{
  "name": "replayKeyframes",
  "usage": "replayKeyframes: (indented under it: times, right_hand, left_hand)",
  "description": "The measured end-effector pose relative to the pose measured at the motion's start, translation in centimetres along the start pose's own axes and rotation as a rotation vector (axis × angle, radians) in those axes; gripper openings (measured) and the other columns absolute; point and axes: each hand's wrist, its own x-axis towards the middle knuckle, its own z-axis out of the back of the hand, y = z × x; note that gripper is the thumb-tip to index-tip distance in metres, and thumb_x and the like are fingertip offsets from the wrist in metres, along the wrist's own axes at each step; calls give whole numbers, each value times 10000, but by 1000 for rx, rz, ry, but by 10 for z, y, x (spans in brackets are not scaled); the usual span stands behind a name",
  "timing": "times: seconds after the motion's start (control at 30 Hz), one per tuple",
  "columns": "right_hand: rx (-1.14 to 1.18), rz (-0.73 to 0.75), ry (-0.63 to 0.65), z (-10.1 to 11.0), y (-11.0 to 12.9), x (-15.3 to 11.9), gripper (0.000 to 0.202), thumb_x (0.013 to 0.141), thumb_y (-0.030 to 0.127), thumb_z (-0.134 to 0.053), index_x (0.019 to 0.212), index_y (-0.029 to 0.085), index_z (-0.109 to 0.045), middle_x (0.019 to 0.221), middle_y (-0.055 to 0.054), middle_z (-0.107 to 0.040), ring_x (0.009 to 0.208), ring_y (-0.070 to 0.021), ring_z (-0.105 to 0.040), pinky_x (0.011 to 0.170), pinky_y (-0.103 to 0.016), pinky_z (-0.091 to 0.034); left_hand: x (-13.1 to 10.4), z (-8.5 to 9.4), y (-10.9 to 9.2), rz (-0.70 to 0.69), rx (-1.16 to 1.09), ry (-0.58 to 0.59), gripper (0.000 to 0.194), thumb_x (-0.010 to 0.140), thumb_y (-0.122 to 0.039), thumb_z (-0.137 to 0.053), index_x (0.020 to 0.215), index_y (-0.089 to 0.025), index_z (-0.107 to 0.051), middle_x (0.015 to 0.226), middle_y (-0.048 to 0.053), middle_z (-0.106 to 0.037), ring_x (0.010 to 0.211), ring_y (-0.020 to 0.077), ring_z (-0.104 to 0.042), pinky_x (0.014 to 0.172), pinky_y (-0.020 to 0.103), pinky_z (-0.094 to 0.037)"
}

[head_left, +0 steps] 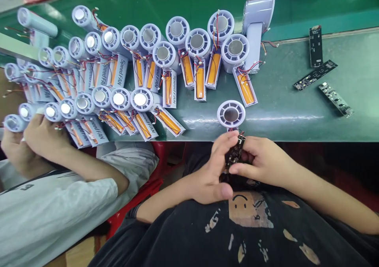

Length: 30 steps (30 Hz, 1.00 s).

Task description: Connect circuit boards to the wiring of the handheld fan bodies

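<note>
A pale lilac handheld fan [231, 114] stands at the table's front edge, its round grille facing up and its handle toward my body. My left hand [214, 170] is around that handle, index finger near its top and thumb stretched out lower down; the handle itself is mostly hidden. A black circuit board [235, 153] lies over the handle between both hands. From the right, my right hand [265, 160] grips the board, thumb on its face and fingers bent at its far side. Wires show at the board's top end.
Three loose circuit boards [315, 47] lie at the right of the green table [275, 89]. Several fans with orange batteries [199, 83] stand in rows from the middle leftward. At left, a co-worker's hands [49, 134] handle another fan [14, 123].
</note>
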Motion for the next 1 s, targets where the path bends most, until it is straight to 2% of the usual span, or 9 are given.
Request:
replayKeyframes:
  times: [0.07,0.13,0.23,0.33,0.4,0.5,0.67,0.83,1.0]
  right_hand:
    - [13,-103,-18,-3,1,-1,265,867,372,-605,689,182,-558,658,1,-581,580,-119,-513,539,-265,-377]
    - [201,-116,-18,-4,-1,-1,184,901,299,-539,767,183,-587,761,-22,-638,686,-139,-586,637,-285,-460]
    - [611,-104,95,-2,-4,-2,137,936,287,-494,909,186,-583,815,-21,-668,734,-139,-640,718,-307,-522]
    - [890,-174,188,-4,-8,-6,148,950,311,-489,969,178,-550,664,29,-629,552,-106,-601,598,-266,-505]
    - [964,-227,190,-7,-10,-9,162,947,327,-496,956,173,-546,579,59,-584,456,-82,-533,519,-235,-460]
    - [982,-228,169,-11,-12,-11,181,944,357,-516,927,178,-541,533,79,-544,415,-66,-480,463,-209,-410]
    - [1051,-154,130,-9,-16,-11,265,916,437,-577,947,176,-546,584,64,-586,458,-71,-530,482,-212,-427]
    - [1048,-169,221,-4,-22,-12,295,892,441,-604,970,160,-568,542,69,-590,401,-60,-488,424,-198,-375]
    - [1066,-246,208,-2,-27,-12,324,839,437,-659,967,147,-595,530,71,-579,386,-53,-470,392,-183,-362]
  left_hand:
    - [-6,-4,6,-34,-97,60,756,891,-738,-376,1530,-365,-224,1590,91,-268,1472,303,-315,1137,510,-419]
    - [-6,-5,11,-22,-165,9,656,953,-618,-388,1531,-368,-203,1610,84,-220,1446,282,-363,1134,501,-425]
    - [4,-1,11,-54,21,-43,543,971,-255,-452,1488,-328,-307,1509,105,-388,1336,251,-482,1071,470,-490]
    - [21,5,1,-94,343,-16,616,873,-8,-426,1429,-271,-396,1386,103,-510,1302,239,-497,1069,458,-483]
    - [32,7,-5,-103,449,16,590,852,9,-455,1381,-250,-440,1355,101,-522,1278,240,-507,1058,447,-487]
    - [46,8,-6,-158,454,23,492,838,-18,-537,1271,-250,-523,1258,84,-548,1199,233,-544,1002,422,-516]
    - [57,0,5,-177,465,-117,291,811,-94,-671,1063,-235,-634,1073,45,-526,1013,194,-561,868,358,-549]
    - [59,-10,8,-194,570,-180,169,811,-37,-614,863,-192,-656,1011,38,-507,938,172,-539,823,330,-531]
    - [52,-3,2,-292,741,-224,117,858,-78,-610,914,-172,-650,1108,79,-556,923,169,-574,850,335,-542]
